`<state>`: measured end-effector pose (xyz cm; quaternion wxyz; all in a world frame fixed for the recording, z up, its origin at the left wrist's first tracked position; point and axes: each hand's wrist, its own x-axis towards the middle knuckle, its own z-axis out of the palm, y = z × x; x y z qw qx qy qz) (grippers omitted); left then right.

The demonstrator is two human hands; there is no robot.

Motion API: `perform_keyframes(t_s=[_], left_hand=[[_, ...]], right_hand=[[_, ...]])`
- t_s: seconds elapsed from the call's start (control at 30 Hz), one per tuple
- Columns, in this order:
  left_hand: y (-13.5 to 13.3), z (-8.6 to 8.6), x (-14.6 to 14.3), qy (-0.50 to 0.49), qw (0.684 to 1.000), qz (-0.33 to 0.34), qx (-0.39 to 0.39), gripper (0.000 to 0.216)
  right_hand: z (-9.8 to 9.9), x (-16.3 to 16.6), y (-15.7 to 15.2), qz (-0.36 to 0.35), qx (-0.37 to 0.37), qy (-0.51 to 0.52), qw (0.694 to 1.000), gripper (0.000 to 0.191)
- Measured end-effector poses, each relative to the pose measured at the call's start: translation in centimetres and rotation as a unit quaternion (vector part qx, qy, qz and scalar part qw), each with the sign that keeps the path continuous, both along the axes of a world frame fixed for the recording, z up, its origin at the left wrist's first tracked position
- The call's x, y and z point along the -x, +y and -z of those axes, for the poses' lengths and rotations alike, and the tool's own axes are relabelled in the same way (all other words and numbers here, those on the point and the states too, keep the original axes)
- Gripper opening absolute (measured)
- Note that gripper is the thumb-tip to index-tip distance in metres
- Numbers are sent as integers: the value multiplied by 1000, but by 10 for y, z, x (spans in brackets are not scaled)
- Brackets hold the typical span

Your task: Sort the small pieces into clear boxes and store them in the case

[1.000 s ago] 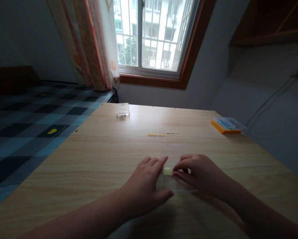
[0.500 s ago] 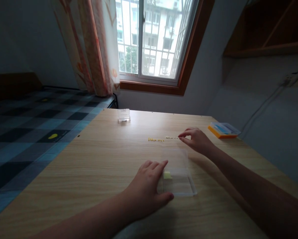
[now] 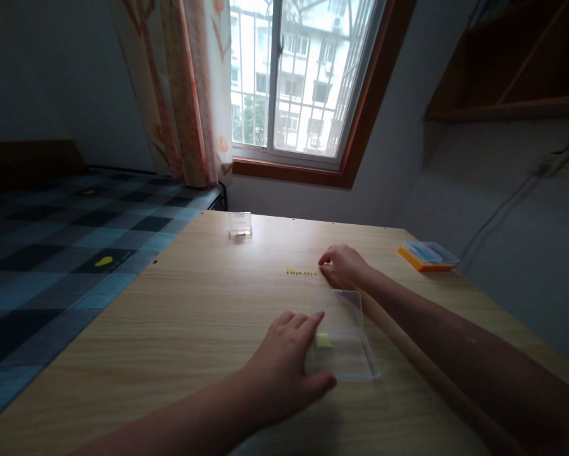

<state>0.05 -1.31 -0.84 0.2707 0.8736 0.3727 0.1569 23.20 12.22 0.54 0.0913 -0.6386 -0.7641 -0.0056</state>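
Note:
My left hand (image 3: 288,361) rests flat on the wooden table (image 3: 180,329), its fingers against the left side of a clear plastic box (image 3: 345,345) that lies open, lid back. A small pale yellow piece (image 3: 323,341) sits inside the box by my fingertips. My right hand (image 3: 342,266) is reached forward, fingers curled down onto the table at the right end of a short row of tiny yellow beads (image 3: 301,272). What its fingers pinch is hidden.
A small clear box (image 3: 240,225) stands near the table's far edge. An orange and blue case (image 3: 426,256) lies at the right edge by the wall. A checked bed (image 3: 66,247) lies left of the table. A window and curtain are behind.
My right hand left the clear box, reached forward to the small pieces, then slid left along the row, covering the pale ones. The left hand stayed put.

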Motion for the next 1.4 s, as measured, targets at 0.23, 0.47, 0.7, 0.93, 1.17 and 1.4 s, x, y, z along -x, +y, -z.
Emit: perform_keyframes(t_s=[0.23,0.47,0.7,0.93,1.17,1.4], left_hand=[[0,-1,1,-13,1000,2,-7,84],[0,-2,1,-7,1000,0,-5,84],[0,-3,0,-5,1000,4,-4,85],[0,-4,0,-4,1000,3,-5,83],[0,-4,-1,-11,1000,2,0,82],[0,-2,-1,-20,1000,6,-5,81]], right_hand=[[0,7,-6,-15,6,33,999,19],[-27,-4,-28,-51,-30,93,994,14],[-68,-14,-132,-153,-15,204,967,12],[-35,6,-170,-157,68,126,977,19],[-7,10,-160,-123,72,93,985,23],[-3,8,-163,-114,67,124,983,23]])
